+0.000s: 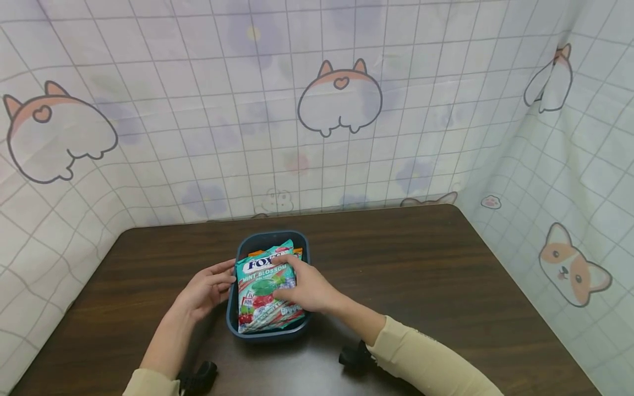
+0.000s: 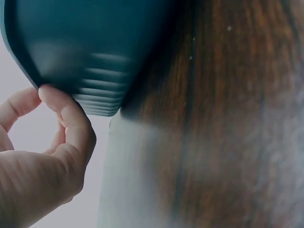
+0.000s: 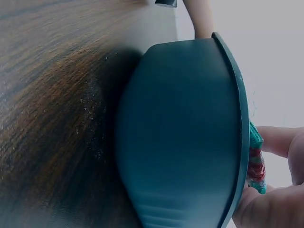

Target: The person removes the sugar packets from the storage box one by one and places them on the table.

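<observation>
A dark blue-green plastic bin (image 1: 267,336) stands on the table with a green candy bag (image 1: 262,286) lying on top inside it. "FOX'S" and "MINT BLOSSOM" are printed on the bag. At the bin's left side my left hand (image 1: 205,291) holds the rim; in the left wrist view its thumb and bent fingers (image 2: 59,102) meet there. My right hand (image 1: 309,286) reaches over the right rim and grips the bag, thumb and fingers spread across its right part. The right wrist view shows the bag's edge (image 3: 256,166) between the digits. The fingers' far ends are partly hidden.
Orange packaging (image 1: 297,252) peeks out behind the green bag. The brown wooden table (image 1: 421,275) extends around the bin. A patterned cloth (image 1: 342,165) with a grid and cartoon corgis hangs behind and at the sides. Black wrist devices (image 1: 354,355) sit below both forearms.
</observation>
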A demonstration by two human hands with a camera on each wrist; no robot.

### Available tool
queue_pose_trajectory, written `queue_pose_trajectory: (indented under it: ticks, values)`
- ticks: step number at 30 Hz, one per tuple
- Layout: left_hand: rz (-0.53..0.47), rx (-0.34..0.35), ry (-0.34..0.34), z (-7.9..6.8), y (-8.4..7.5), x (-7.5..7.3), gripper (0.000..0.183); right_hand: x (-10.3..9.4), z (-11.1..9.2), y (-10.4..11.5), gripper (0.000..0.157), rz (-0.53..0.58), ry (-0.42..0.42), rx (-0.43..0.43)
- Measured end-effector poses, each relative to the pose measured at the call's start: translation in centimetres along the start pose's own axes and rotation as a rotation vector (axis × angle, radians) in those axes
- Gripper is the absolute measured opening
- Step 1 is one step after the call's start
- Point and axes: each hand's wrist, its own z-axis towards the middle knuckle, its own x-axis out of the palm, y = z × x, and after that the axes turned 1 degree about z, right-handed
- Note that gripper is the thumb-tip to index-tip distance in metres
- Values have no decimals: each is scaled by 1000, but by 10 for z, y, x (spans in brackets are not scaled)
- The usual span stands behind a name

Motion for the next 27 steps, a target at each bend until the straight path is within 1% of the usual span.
queue_pose_trajectory:
  ticks: [4,10,13,18,20,27]
  values:
    - [0,-4,2,0,1,-2,62,0,0,-1,63,20,0,-8]
    - [-2,0,4,1,0,-3,62,-5,-3,1,66,129,9,-2]
    - [6,9,15,1,1,-3,62,-7,-3,0,66,166,12,-23]
    - [-2,10,7,1,1,-3,59,-12,-3,-5,68,224,15,-69]
    - [-10,5,-3,2,1,-3,59,-14,-3,-7,68,254,15,-78]
    - [-24,1,4,1,0,-5,60,-24,-4,-9,70,313,-7,-98]
